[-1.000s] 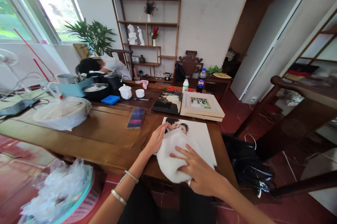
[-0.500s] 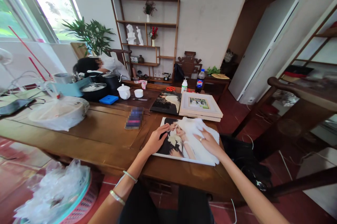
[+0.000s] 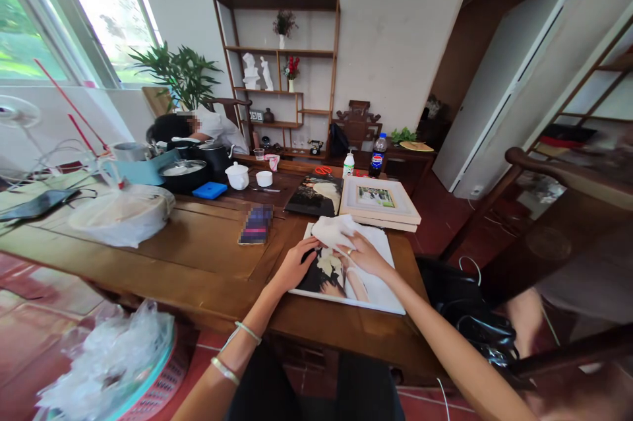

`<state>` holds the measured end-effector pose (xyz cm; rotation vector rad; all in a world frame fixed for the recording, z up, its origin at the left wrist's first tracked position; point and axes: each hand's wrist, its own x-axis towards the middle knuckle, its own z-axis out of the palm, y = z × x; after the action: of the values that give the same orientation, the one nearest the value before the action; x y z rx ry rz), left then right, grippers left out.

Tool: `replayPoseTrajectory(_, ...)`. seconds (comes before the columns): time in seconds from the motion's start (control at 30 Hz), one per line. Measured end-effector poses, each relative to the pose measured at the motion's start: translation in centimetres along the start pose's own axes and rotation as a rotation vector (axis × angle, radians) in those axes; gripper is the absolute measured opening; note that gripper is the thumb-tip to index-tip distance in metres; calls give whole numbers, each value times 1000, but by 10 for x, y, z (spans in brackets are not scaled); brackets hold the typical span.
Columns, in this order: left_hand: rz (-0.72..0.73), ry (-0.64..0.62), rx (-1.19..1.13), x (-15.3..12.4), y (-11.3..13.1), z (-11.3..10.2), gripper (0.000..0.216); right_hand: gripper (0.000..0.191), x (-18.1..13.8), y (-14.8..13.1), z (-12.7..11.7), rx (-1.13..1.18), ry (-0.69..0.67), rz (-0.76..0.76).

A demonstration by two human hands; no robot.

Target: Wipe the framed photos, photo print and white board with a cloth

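A wedding photo panel (image 3: 368, 289) lies flat at the table's near edge. My left hand (image 3: 297, 264) rests on its left side with the fingers stretched out, holding nothing. Bunched under my right hand (image 3: 368, 255) is a white cloth (image 3: 332, 231), which covers the upper part of the picture. The fingers of that hand press on the cloth. Just behind the panel are a dark photo panel (image 3: 309, 195) and a white picture frame (image 3: 411, 210) stacked on another flat piece.
A phone (image 3: 256, 224) lies left of the panel. Farther back stand a cola bottle (image 3: 377, 156), a small white bottle (image 3: 349, 165), a lidded white pot (image 3: 237, 175) and a bagged bowl (image 3: 121, 216). A basket of plastic bags (image 3: 153, 388) sits at lower left. Someone's blurred limb (image 3: 525, 319) shows at right.
My right hand has moved left and up across the panel, bunching the white cloth over the picture's top. My left hand stays at the left side. A person's limb has appeared at right.
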<state>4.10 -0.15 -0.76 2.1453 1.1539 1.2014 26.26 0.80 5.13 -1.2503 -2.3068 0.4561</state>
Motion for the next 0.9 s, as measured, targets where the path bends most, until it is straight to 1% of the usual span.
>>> replayPoseTrajectory(0.17,21,-8,-15,0,-3,1,33,42,-46,40,-22,-104,70,157)
replayPoseTrajectory(0.2,22,-5,-13,0,-3,1,33,41,-53,44,-24,-119,81,169)
replayPoseTrajectory(0.27,22,6,-11,0,-4,2,32,37,-65,43,-25,-157,88,139)
replayPoseTrajectory(0.3,21,10,-11,0,-4,2,32,36,-71,37,-25,-182,81,101)
replayPoseTrajectory(0.37,16,11,-13,0,-4,3,31,35,-84,18,-23,-230,44,8)
replayPoseTrajectory(0.43,12,4,-18,0,-4,3,32,41,-98,-10,-20,-246,-19,-74)
replayPoseTrajectory(0.53,13,4,-21,0,-4,3,32,49,-118,-48,-17,-182,-133,-168)
replayPoseTrajectory(0.6,24,10,-24,0,-5,3,31,51,-127,-61,-17,-136,-188,-217)
replayPoseTrajectory(0.63,30,11,-25,0,-5,3,31,51,-128,-62,-17,-122,-202,-228)
replayPoseTrajectory(0.67,34,9,-24,0,-6,3,31,50,-127,-59,-17,-117,-200,-226)
replayPoseTrajectory(0.73,35,5,-22,0,-6,3,31,47,-118,-43,-19,-130,-161,-196)
replayPoseTrajectory(0.9,28,13,-30,0,-6,3,31,38,-72,18,-28,-268,-45,-66)
